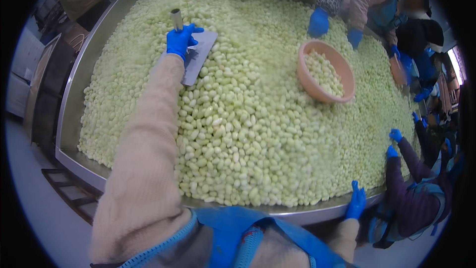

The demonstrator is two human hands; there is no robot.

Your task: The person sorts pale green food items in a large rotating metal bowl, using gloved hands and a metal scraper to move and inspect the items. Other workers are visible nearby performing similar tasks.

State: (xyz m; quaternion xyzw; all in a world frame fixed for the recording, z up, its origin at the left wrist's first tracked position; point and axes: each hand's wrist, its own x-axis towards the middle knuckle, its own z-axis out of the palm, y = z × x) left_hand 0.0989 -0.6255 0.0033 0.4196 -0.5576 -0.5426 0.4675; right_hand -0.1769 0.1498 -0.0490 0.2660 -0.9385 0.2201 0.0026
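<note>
A huge heap of pale green pods (248, 119) fills a large steel table with a raised rim (74, 84). My left hand (181, 39), in a blue glove, reaches far out over the heap and grips a flat metal scraper (198, 59) with a round handle sticking up; the blade rests on the pods. My right hand (356, 202), also blue-gloved, rests on the near rim of the table at the lower right with its fingers apart, holding nothing.
A pink plastic bowl (342, 69) half full of pods lies tilted on the heap at the right. Several other people in blue gloves work along the far and right sides. A wooden pallet (74, 193) lies on the floor at lower left.
</note>
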